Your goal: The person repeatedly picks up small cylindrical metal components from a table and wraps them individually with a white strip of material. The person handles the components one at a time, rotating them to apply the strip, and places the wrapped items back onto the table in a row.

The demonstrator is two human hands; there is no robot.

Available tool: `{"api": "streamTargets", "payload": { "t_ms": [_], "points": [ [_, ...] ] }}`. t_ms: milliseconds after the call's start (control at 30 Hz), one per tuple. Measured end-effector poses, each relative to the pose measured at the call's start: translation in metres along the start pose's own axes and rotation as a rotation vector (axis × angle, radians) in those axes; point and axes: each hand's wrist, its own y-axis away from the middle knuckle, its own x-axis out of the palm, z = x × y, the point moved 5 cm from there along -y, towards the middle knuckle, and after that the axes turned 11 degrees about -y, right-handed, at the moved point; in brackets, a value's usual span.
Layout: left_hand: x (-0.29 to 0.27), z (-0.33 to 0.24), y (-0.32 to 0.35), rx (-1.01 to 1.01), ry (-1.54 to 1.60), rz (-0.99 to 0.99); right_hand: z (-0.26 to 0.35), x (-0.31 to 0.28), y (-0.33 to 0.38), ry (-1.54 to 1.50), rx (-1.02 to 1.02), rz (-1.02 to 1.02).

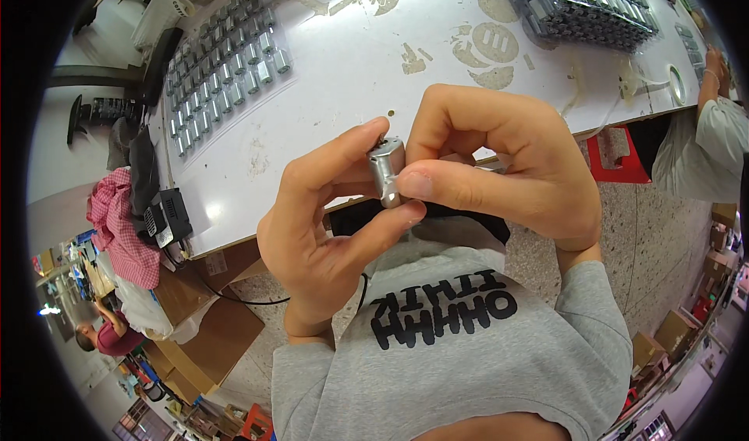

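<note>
A small silver electric motor is held up in front of my chest, near the table's front edge. My left hand pinches it end to end, with the index fingertip at its upper end and the thumb at its lower end. From the other side, my right hand presses its thumb against the motor's metal case. The right index finger is curled behind the motor, and its tip is partly hidden. A clear plastic tray with rows of similar motors lies on the left of the white table.
Stacked trays of motors stand at the far right. A tape roll lies near the right edge, where another person's hand shows. On the left are a black device and a red checked cloth. A red stool stands beneath the table's right side.
</note>
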Motion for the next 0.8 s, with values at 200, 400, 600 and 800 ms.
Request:
{"api": "streamTargets", "payload": {
  "t_ms": [200,400,600,800],
  "points": [
    [-0.0001,-0.0015,-0.0018,0.018,0.041,0.018,0.0031,0.0005,-0.0002,-0.011,0.023,-0.011],
    [0.0007,-0.0058,-0.0005,0.089,-0.110,0.033,0.0057,-0.0026,-0.0037,0.124,0.059,-0.007],
    [0.0029,-0.0090,-0.0007,0.090,-0.133,0.068,0.0085,-0.0049,-0.0067,0.454,0.037,0.081],
    [0.0052,-0.0009,0.0069,-0.044,0.164,0.156,0.0072,-0.0057,-0.0039,0.193,-0.015,0.201]
  ]
}}
